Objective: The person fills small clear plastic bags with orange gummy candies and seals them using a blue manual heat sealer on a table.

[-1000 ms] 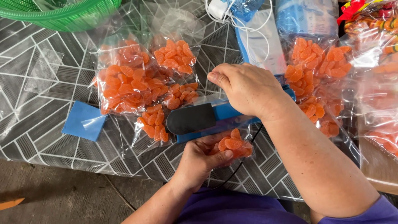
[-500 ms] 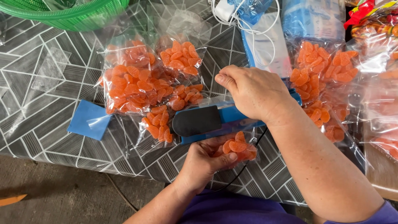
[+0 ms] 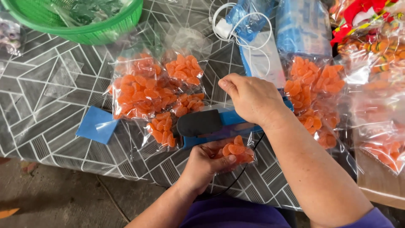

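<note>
My right hand [image 3: 252, 98] presses down on the blue and black heat sealer [image 3: 211, 123], fingers curled over its arm. My left hand [image 3: 205, 164] grips a small clear bag of orange candies [image 3: 236, 152] whose top lies under the sealer's jaw at the table's near edge. To the left of the sealer lie several sealed bags of the same orange candies [image 3: 143, 90], partly overlapping one another.
A green basket [image 3: 90, 26] stands at the back left. A blue card [image 3: 96, 124] lies left of the bags. A white cable and plug [image 3: 230, 27] sit behind. More candy bags [image 3: 314, 95] pile up at right. The patterned tablecloth [image 3: 46, 93] ends at a concrete floor.
The view has shifted slightly. Both hands hold their places at the sealer, the right one still pressing down and the left one still gripping the bag.
</note>
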